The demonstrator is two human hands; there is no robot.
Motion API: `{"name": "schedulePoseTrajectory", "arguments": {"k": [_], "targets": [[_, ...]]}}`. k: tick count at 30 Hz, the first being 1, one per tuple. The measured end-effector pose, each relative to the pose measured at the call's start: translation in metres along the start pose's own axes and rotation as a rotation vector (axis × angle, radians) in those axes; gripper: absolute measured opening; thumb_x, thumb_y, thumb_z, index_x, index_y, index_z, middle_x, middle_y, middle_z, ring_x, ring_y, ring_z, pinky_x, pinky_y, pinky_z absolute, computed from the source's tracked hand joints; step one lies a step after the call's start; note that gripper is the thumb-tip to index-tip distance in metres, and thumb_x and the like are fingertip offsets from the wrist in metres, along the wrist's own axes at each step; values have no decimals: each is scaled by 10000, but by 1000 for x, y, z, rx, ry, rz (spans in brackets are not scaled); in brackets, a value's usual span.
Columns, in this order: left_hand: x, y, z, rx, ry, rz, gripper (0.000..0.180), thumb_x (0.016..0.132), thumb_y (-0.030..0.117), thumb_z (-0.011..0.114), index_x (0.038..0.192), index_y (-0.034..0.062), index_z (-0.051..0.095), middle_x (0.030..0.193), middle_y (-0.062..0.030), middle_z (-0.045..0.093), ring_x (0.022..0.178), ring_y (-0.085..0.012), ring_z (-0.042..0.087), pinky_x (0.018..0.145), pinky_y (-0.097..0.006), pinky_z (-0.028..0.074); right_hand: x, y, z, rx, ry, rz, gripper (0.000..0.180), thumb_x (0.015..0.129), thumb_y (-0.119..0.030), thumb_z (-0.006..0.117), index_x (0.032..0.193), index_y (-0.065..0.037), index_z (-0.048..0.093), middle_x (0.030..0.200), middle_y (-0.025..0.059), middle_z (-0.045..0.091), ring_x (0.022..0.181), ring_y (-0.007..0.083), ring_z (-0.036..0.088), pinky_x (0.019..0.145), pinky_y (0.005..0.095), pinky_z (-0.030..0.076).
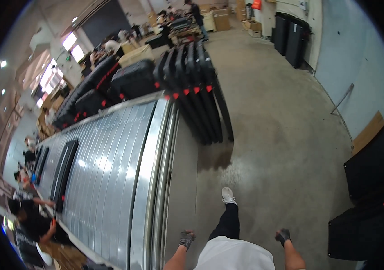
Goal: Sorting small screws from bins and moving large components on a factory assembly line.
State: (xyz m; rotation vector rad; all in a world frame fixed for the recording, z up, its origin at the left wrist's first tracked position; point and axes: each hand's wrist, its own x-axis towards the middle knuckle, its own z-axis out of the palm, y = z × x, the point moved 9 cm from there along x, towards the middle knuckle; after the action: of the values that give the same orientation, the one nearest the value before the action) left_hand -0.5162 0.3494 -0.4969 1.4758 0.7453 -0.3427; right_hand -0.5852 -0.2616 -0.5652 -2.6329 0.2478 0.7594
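My left hand (187, 237), in a grey glove with bare fingertips, hangs beside the right end of the metal conveyor table (159, 148). It holds nothing, and its fingers are loosely bent. Out to the right of my body, my right hand (283, 236), also gloved, is in the air over the floor, empty with the fingers slightly apart. Neither hand touches anything. Ahead, several black padded panels (194, 90) with red tabs lean upright in a row against the table's far corner. One of my legs (227, 222) is stretched forward in a white shoe.
Black cases (133, 77) line the table's far side. A long black piece (65, 175) lies on the rollers, near a person in black (39, 220). Black panels (358, 234) stand at the right by a tan board (368, 131). Dark cases (293, 42) stand along the far wall.
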Motion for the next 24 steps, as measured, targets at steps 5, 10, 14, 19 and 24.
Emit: {"name": "schedulePoseTrajectory", "arguments": {"k": [5,10,14,19,24], "targets": [[166,176,85,725,-152,287,371,814,214,602,1129,21,626,995,-140,668,910,-276,639,820,-370,501,-20,44,55,-259,-182,169,300,708,-447,582,852,-216,707,854,85,694,816,272,675,649,439,524],[275,447,235,1094,-466,600,348,893,244,590,1127,-11,627,1044,-154,676,956,-258,644,844,-354,497,-6,-9,-22,1155,120,608,157,808,-284,553,817,-146,627,904,29,601,832,207,580,691,328,461],[267,708,354,968,-405,1095,280,856,223,616,1064,40,657,1024,-165,664,1011,-313,626,867,-356,491,88,-104,-97,1467,-29,814,191,817,-217,562,965,-109,616,1033,61,605,955,234,570,807,318,467],[269,920,424,884,-274,1397,197,853,160,635,1020,58,657,923,-163,675,883,-285,662,792,-342,510,308,-62,-187,907,-9,597,200,823,-271,560,924,-113,630,976,79,631,862,248,599,723,366,478],[345,1043,462,942,70,1418,336,830,169,650,1146,74,591,1064,-172,626,1033,-317,596,888,-375,474,547,-44,-316,322,47,308,231,829,-324,558,883,-116,644,918,97,658,768,262,628,639,414,489]]}}
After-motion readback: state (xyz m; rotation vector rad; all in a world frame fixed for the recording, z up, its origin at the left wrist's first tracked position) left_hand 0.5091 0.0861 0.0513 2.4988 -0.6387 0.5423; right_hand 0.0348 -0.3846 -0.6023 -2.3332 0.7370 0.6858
